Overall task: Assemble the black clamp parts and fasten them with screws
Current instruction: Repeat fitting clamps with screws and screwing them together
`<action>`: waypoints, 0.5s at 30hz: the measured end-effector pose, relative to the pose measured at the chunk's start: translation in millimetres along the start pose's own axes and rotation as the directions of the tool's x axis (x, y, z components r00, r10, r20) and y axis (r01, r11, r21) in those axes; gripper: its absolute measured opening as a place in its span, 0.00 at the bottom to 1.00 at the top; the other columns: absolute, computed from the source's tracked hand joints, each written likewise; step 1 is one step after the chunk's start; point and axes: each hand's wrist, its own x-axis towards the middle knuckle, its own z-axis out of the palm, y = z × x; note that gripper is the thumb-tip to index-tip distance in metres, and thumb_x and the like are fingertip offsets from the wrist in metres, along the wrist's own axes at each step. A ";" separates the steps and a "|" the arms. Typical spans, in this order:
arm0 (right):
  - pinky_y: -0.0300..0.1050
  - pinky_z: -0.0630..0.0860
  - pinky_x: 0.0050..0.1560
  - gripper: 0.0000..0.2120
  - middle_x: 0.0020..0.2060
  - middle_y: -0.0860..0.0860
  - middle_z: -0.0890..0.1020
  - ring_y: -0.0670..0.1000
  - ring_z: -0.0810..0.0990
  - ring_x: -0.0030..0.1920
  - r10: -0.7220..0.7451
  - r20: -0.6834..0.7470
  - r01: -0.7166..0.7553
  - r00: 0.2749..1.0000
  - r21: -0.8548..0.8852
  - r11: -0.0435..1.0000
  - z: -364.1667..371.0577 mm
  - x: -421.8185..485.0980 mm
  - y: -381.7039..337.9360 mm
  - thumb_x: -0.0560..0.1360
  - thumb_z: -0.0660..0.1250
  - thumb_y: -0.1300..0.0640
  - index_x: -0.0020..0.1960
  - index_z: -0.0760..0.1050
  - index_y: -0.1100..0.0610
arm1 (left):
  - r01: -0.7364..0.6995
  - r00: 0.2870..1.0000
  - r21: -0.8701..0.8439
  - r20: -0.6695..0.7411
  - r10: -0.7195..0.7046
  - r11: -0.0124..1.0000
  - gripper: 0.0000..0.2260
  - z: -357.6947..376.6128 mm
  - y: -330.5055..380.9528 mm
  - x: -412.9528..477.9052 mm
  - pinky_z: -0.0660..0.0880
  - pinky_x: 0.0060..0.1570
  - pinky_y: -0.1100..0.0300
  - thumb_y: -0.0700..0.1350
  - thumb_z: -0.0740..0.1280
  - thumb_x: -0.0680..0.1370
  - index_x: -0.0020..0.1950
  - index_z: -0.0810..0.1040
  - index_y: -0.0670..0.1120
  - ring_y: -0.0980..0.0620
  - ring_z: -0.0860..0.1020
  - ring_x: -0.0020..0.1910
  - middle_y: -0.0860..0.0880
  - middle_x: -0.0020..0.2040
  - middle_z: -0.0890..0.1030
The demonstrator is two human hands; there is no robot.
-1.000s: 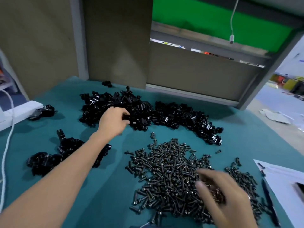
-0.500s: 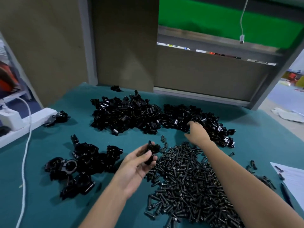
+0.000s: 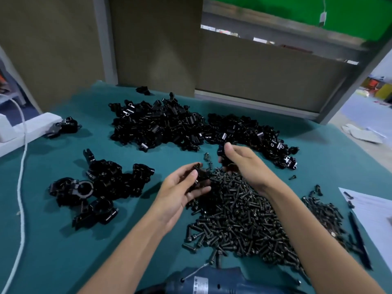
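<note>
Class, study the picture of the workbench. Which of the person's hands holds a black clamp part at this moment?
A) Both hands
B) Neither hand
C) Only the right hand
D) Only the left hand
A: the left hand pinches a black clamp part above the screw pile, and the right hand grips a second clamp part.
</note>
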 end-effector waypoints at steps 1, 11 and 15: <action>0.47 0.75 0.55 0.24 0.48 0.50 0.84 0.50 0.82 0.50 0.010 0.038 -0.012 0.999 0.041 0.999 6.3 -7.1 -3.7 0.82 0.55 0.42 0.53 0.79 0.61 | -0.018 1.000 0.018 0.023 0.017 1.000 0.11 1.1 -0.1 -0.8 0.80 0.46 0.60 0.39 0.64 0.79 0.60 0.80 0.42 0.46 0.83 0.53 0.42 0.56 0.84; 0.57 0.72 0.65 0.21 0.45 0.56 0.86 0.55 0.84 0.51 0.110 0.099 -0.135 0.989 0.296 0.945 40.6 -21.4 -20.0 0.83 0.57 0.47 0.45 0.84 0.57 | -0.156 0.986 0.099 0.074 0.150 0.983 0.10 -1.1 6.0 -2.3 0.80 0.43 0.64 0.43 0.72 0.69 0.48 0.87 0.51 0.55 0.84 0.48 0.50 0.49 0.86; 0.60 0.73 0.65 0.22 0.46 0.57 0.86 0.59 0.84 0.52 0.153 0.064 -0.165 0.986 0.310 0.936 47.7 -22.1 -19.7 0.83 0.57 0.46 0.47 0.83 0.59 | -0.155 0.988 0.140 0.029 0.152 0.978 0.15 -0.8 5.1 -0.5 0.81 0.45 0.61 0.44 0.73 0.67 0.53 0.82 0.47 0.54 0.84 0.47 0.49 0.47 0.86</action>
